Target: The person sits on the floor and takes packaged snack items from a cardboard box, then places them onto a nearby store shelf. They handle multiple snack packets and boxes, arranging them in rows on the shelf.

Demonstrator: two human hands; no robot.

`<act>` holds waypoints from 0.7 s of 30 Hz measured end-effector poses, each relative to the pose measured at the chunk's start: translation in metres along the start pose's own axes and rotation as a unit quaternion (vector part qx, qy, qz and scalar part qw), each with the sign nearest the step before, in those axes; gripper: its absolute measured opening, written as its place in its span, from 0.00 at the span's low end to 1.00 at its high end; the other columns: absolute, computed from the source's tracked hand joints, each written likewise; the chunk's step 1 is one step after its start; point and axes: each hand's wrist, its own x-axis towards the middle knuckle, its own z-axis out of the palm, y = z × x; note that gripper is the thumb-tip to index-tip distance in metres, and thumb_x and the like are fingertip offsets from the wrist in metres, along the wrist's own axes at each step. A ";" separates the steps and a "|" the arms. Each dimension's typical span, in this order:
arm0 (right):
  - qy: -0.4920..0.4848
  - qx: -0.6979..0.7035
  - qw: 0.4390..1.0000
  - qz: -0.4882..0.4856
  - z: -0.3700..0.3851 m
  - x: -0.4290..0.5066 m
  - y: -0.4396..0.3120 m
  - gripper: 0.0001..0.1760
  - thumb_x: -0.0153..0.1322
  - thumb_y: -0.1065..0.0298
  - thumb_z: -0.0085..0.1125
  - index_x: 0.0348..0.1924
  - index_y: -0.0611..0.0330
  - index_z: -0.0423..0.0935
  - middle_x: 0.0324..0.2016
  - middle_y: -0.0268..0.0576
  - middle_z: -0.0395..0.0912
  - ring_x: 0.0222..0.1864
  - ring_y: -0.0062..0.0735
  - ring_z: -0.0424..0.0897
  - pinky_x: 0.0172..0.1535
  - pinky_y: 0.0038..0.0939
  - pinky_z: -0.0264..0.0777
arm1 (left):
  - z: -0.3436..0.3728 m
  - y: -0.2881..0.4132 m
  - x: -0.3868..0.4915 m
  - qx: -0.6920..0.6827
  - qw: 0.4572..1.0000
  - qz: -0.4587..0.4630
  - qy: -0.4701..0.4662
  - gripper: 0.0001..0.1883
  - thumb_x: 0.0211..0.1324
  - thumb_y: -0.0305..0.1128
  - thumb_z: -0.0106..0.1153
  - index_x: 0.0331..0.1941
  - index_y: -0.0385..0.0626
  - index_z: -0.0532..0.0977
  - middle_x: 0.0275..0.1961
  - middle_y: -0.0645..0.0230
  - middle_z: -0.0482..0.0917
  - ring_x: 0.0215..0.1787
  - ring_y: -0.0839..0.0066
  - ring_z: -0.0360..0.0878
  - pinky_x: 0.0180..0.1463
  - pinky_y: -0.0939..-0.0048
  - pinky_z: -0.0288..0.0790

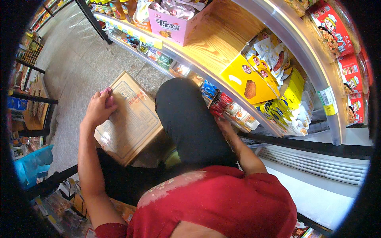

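Note:
My left hand (99,108) has its fingers closed around a crumpled pink item (110,102), which looks like a cloth. That hand rests at the left edge of a cardboard box (131,119) with printing on top, standing on the floor before me. On the other side of my bent knee, my right hand (221,122) reaches into the low shelf, at a row of red packets (220,104). My knee and the shelf edge hide most of its fingers, and whether it grips a packet does not show.
Above the low shelf, a wooden shelf (217,32) carries a pink carton (169,26) and a yellow carton (248,81) of snack packs. Red-labelled tubs (354,80) stand higher up at right. A white vented unit (315,163) borders the shelving. More racks (35,104) line the aisle's left.

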 end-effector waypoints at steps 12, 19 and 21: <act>-0.040 0.180 0.983 -0.009 0.018 0.054 0.031 0.25 0.69 0.68 0.58 0.60 0.47 0.67 0.52 0.34 0.73 0.47 0.33 0.72 0.44 0.43 0.72 | -0.002 -0.004 -0.001 0.022 0.999 0.012 -0.019 0.19 0.53 0.35 0.62 0.49 0.44 0.73 0.38 0.53 0.73 0.44 0.51 0.73 0.48 0.55 0.70; -0.022 0.277 0.960 0.037 0.028 0.035 -0.009 0.21 0.71 0.68 0.55 0.58 0.52 0.69 0.54 0.37 0.72 0.53 0.33 0.71 0.53 0.39 0.68 | -0.002 0.001 -0.001 -0.001 1.000 -0.023 -0.013 0.21 0.51 0.36 0.63 0.50 0.43 0.73 0.38 0.54 0.73 0.44 0.51 0.73 0.49 0.55 0.70; -0.023 0.346 0.936 0.058 0.025 0.031 -0.021 0.21 0.70 0.67 0.54 0.56 0.54 0.70 0.54 0.40 0.72 0.55 0.36 0.71 0.56 0.40 0.67 | -0.003 0.003 -0.002 0.014 1.000 -0.002 -0.008 0.21 0.52 0.36 0.62 0.50 0.43 0.73 0.39 0.53 0.73 0.44 0.51 0.74 0.49 0.55 0.70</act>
